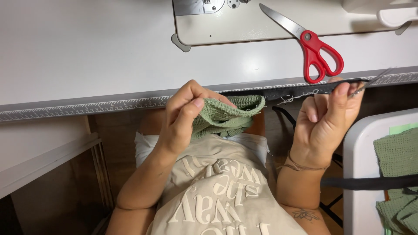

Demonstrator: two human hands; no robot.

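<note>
The green cloth (226,115) is a waffle-textured piece with a black strap (300,90) running out from it, and both are held up in the air just below the near edge of the tabletop (87,56), over the person's lap. The cloth looks light, soft and limp; it folds over itself and would likely sag wherever it is not supported, so a pinch near the seam edge, where cloth and strap meet, seems the firmest place to take it. The strap looks thin and flexible too, with loose pale threads hanging near its right part. The left hand (180,117) is closed in a pinch, thumb and fingers clamping the left end of the cloth, which bunches against the palm. The right hand (324,115) is also curled shut, thumb against fingertips, gripping the right end of the strap; a slim metal tool, perhaps tweezers (374,79), sticks out past its fingers, though how it is held is hard to tell. The cloth thus spans between the two hands, stretched roughly level. On the tabletop beyond, near its far edge, red-handled scissors (315,50) lie beside the sewing machine base (244,21). At the right, more green fabric (398,174) sits piled on a white surface.
</note>
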